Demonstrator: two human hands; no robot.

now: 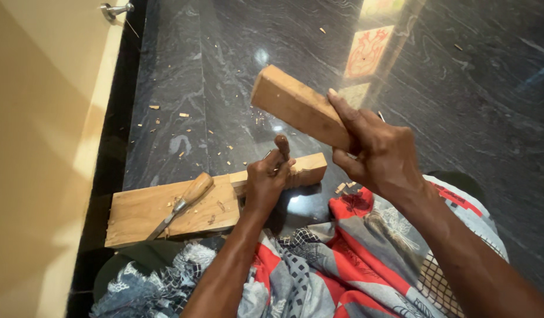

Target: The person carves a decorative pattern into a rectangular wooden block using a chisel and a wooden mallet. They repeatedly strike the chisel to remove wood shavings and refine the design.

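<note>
Landmark: narrow wood strip lying on the dark stone floor. Left hand rests on the strip, fingers wrapped tight around a chisel; only its wooden handle shows, rising roughly upright from the strip. Right hand is closed around 1 end of a wooden block, raised above and just right of the strip, long axis slanting up-left over the handle top, apart from it. A 2nd chisel lies loose on the flat board left of the strip.
</note>
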